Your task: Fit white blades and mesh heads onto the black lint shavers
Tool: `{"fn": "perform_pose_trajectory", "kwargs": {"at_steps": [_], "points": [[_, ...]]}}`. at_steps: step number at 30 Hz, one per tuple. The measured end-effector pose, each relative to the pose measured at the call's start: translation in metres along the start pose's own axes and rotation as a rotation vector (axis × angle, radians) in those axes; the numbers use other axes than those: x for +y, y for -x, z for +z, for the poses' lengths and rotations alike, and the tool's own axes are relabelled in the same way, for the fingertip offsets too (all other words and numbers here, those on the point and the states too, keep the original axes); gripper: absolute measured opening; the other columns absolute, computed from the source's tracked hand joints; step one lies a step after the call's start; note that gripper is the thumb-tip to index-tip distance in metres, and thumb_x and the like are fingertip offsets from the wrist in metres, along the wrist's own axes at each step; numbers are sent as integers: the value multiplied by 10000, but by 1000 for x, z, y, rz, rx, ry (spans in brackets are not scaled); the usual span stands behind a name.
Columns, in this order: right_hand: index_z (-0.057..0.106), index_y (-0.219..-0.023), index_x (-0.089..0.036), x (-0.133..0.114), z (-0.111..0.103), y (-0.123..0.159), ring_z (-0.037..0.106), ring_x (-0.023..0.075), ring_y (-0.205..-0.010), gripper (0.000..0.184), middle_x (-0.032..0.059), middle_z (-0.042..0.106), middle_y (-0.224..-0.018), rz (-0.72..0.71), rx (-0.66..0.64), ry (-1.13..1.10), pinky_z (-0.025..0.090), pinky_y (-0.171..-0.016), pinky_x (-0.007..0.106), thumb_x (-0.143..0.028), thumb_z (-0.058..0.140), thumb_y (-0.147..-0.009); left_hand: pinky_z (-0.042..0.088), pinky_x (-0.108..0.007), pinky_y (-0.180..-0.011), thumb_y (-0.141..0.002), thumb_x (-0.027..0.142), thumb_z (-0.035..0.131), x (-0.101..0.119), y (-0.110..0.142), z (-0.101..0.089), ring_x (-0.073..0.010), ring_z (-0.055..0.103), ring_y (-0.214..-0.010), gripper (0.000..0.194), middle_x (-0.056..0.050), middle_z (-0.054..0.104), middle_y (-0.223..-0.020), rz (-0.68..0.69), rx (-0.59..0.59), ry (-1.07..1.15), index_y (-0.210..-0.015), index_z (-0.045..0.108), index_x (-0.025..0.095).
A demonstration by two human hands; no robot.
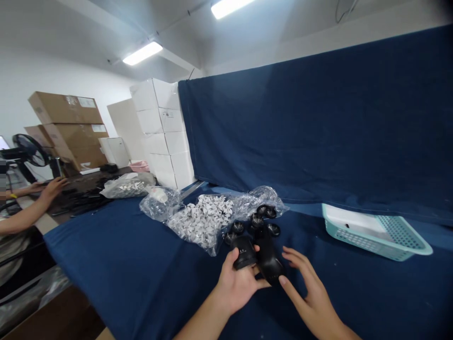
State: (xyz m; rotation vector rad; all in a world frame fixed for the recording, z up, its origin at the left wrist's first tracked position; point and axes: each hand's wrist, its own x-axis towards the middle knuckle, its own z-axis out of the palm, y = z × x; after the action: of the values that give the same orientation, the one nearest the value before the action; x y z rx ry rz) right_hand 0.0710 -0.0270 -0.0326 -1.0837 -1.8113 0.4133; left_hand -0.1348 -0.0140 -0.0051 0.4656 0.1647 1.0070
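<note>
Left hand [235, 283] grasps a black moulded part [243, 252] over blue cloth [141, 264]; right hand [311, 293] open, just beside a second black part [269, 259]. Risk: a slipping grip knocks either part into the small black discs [256, 220]

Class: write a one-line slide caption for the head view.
The left hand holds a black part beside a second one, the right hand open next to them above blue cloth.
</note>
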Motion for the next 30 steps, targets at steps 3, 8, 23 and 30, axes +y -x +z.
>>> {"fn": "perform_pose_trajectory", "kwargs": {"at_steps": [3, 8, 23, 30], "points": [[499, -1244, -274, 11, 2, 4, 503, 276, -1249, 346, 88, 491, -1361, 81, 54, -60, 454, -1026, 440, -355, 531, -909, 319, -556, -1006, -801, 508, 605, 2, 1, 0, -301, 591, -1051, 464, -142, 691, -1063, 13, -21, -6, -1091, 676, 153], [426, -1328, -303, 20, 7, 12, 566, 239, -1171, 416, 70, 530, -1321, 150, -32, -181, 490, -990, 386, -365, 514, -925, 328, -535, -1009, -786, 529, 623, 1, 1, 2, -305, 573, -1092, 489, -139, 677, -1118, 23, -34, -12, -1107, 676, 165], [440, -1322, -304, 8, -1, 14, 522, 256, -1231, 481, 81, 521, -1334, 9, -127, -233, 472, -1013, 385, -310, 614, -873, 357, -489, -986, -704, 572, 703, -6, 1, -1, -374, 424, -1290, 696, -118, 576, -1317, -94, -112, -135, -1284, 582, 206], [493, -1283, -282, 12, 1, 15, 552, 251, -1182, 370, 109, 426, -1402, 83, -5, -306, 519, -934, 347, -318, 540, -918, 363, -471, -986, -683, 580, 703, 9, 5, 4, -340, 496, -1210, 610, -117, 621, -1233, 16, -42, -133, -1153, 662, 192]]}}
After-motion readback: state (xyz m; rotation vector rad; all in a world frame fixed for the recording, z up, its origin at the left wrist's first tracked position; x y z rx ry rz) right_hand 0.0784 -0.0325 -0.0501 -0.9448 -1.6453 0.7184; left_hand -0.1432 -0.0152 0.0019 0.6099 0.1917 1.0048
